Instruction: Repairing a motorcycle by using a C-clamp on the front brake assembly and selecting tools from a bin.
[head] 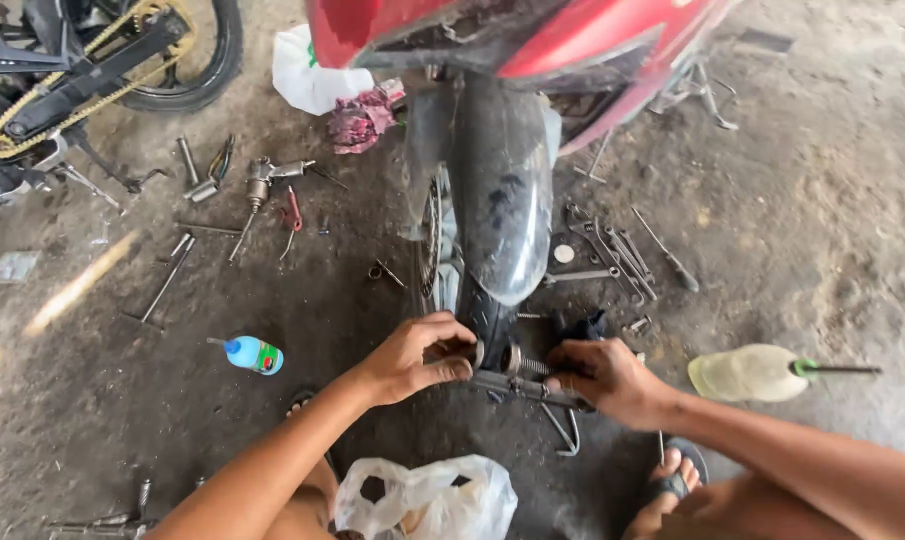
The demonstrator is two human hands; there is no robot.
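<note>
Hands low in the frame's centre: left hand pinched round the metal fitting, right hand clamped on the threaded axle under the black mudguard, and on this gritty floor a greasy slip could drop the part.
</note>
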